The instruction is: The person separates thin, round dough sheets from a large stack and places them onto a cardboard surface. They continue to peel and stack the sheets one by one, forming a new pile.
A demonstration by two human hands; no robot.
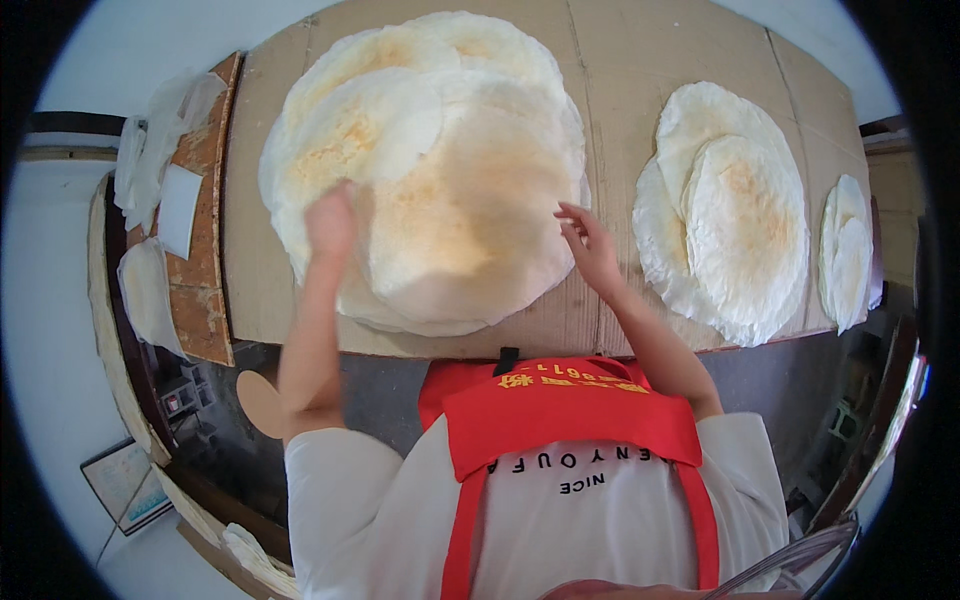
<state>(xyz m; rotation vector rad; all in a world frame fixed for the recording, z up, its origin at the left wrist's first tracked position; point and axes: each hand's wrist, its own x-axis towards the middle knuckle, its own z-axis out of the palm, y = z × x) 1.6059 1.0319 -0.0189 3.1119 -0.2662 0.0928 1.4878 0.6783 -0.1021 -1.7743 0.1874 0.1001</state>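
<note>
Large thin round flatbreads (450, 225), pale with browned patches, lie in an overlapping pile on a cardboard-covered table (622, 45). Over the pile's left part is my left hand (331, 221), blurred, with its fingers hard to make out; whether it grips an edge of bread I cannot tell. My right hand (585, 236) is at the pile's right edge, fingers apart and slightly curled, with nothing seen between them. A smaller round flatbread (367, 124) lies on the pile's upper left.
Right of the main pile lies a second stack of flatbreads (742, 225), with a smaller stack (847, 255) at the far right edge. A worn wooden board (196, 277) at the left bears clear plastic bags (172, 112) and a white sheet (178, 210). A bagged flatbread (146, 292) is beside it.
</note>
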